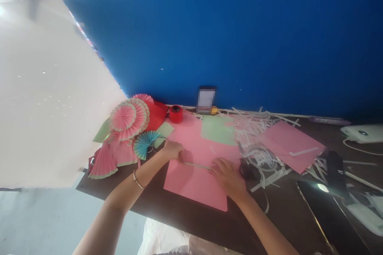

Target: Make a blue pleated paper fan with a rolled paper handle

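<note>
"What carries everything?"

"A dark worktop (152, 195). Pink paper (191, 187) lies on it before the person, its near edge slanting so that the right corner comes nearest."

"Anything on its far part?"

"A light green sheet (218, 129)."

"And the hands?"

"The right hand (226, 173) rests on the pink paper, fingers spread and outstretched. The left hand (173, 150) has its fingers curled in; whether they pinch anything can't be told. Just left of it lies a blue pleated fan (145, 143)."

"The slimmest thing?"

"A pale green strip (197, 165), over the pink paper between the hands. Its long axis runs left to right, the right end slightly nearer, reaching the right fingertips. Whether it's loose or a folded edge can't be told."
</note>
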